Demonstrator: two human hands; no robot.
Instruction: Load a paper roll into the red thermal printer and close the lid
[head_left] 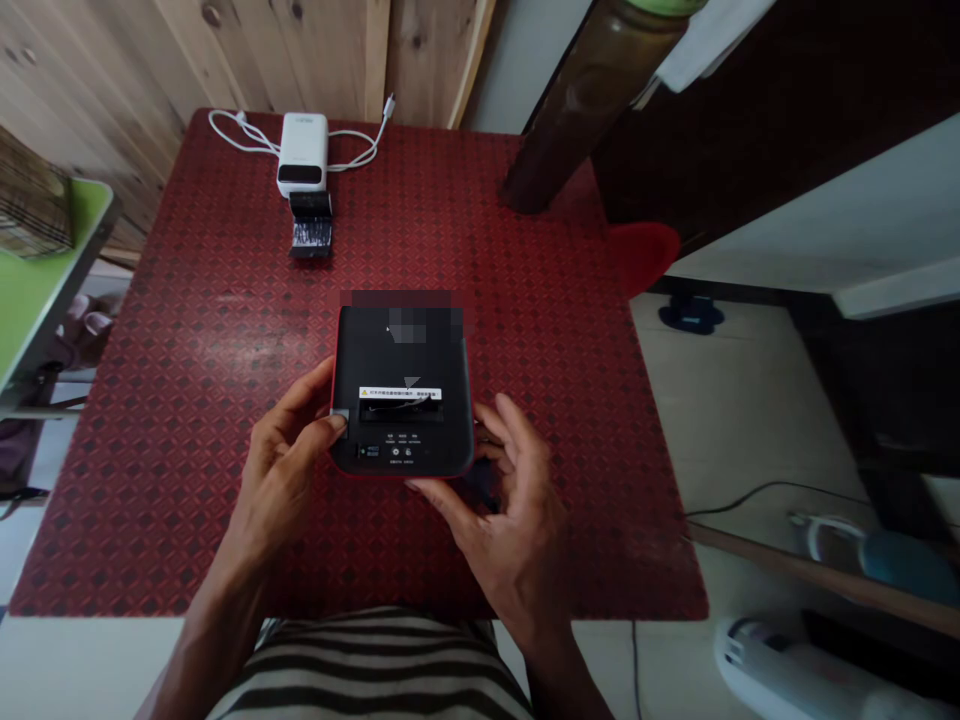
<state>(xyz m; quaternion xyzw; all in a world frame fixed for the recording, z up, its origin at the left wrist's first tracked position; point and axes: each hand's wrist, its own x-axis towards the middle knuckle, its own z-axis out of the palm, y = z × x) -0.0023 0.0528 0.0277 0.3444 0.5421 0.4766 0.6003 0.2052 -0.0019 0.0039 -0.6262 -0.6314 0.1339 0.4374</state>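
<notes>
A black label printer (403,385) with a red base sits on the red patterned tablecloth (225,400), near the front middle. My left hand (289,455) grips its left side, thumb pressed on a grey button at the corner. My right hand (502,500) cups the printer's right front corner, fingers curled against its side and under its front edge. A white warning sticker runs across the printer's top above a slot.
A white power bank (302,150) with a white cable (240,130) lies at the table's far end, a small black part (310,225) just in front of it. A dark brown bottle (585,100) stands at the far right. A green table (37,290) stands left; floor clutter lies right.
</notes>
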